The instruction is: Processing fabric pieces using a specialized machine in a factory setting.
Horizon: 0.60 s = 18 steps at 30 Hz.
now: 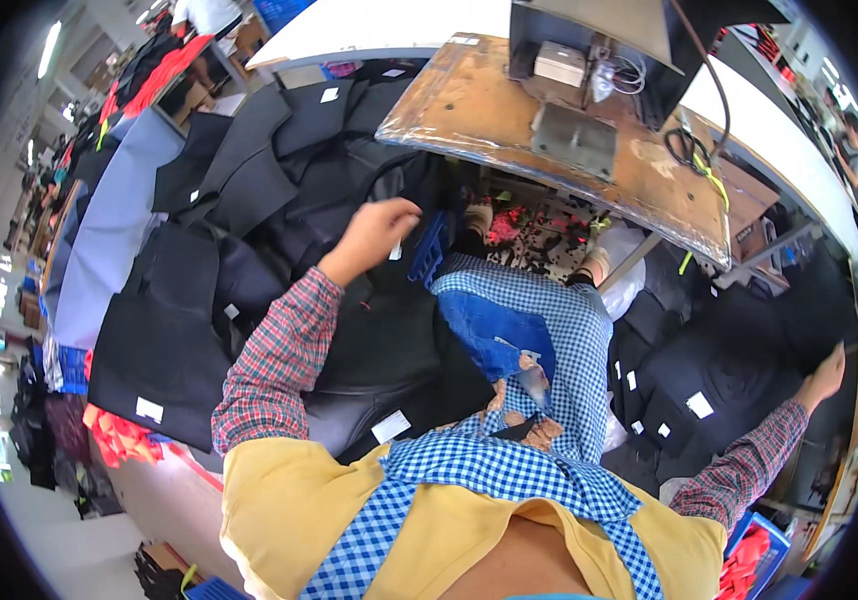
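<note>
My left hand [379, 236] is raised over a heap of black fabric pieces [294, 165] on my left. Its fingers are curled together, and what they hold, if anything, is hidden. A small white label [395, 252] shows just below that hand. Out to the far right, my right hand [825, 376] is closed at the edge of a black fabric piece [809, 310], which lies over another dark pile. White labels [699, 405] are attached to several pieces there. A blue-checked apron [579, 350] covers my lap, with a blue patch and fabric scraps on it.
Ahead stands a worn wooden worktable [469, 95] carrying a machine with a metal plate [574, 140]. Black-handled scissors [687, 150] lie at its right. Red and dark scraps [514, 225] litter the floor underneath. A blue crate [431, 245] sits beside my knee. Other people work farther back.
</note>
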Tool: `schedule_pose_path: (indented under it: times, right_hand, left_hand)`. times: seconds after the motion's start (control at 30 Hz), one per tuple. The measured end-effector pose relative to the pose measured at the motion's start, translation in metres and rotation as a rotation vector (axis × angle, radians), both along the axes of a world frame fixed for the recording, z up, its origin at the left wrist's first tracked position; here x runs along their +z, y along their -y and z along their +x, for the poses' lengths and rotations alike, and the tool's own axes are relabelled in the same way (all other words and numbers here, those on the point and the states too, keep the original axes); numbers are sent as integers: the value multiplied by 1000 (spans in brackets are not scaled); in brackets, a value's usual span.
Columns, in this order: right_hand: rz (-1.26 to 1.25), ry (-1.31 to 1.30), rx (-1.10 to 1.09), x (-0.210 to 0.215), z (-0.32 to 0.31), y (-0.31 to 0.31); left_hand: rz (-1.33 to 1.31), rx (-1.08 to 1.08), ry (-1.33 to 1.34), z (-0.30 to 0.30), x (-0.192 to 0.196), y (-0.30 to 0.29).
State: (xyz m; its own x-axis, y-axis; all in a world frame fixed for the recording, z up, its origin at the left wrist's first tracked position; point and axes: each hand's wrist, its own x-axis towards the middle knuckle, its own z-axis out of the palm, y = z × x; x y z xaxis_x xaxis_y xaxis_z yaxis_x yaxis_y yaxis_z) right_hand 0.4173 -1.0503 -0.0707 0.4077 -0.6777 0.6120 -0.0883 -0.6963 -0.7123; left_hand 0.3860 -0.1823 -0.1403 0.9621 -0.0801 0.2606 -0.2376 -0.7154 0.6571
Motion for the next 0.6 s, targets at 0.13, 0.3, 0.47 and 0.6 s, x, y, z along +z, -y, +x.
schedule_pose_path:
  times: [0.13, 0.3, 0.47, 0.6]
  right_hand:
    - [-28, -99, -495, -47, -13, 20]
    - [337, -42, -453, -101, -2, -39]
    - [149, 204, -6, -151, 5, -100]
    - [104, 65, 244, -136, 6, -200]
  left_hand:
    - [533, 516, 176, 16, -52, -100]
    - [909, 997, 26, 29, -84, -178]
    - [974, 1153, -131, 48, -96, -226]
    - [961, 1121, -161, 31, -76, -241]
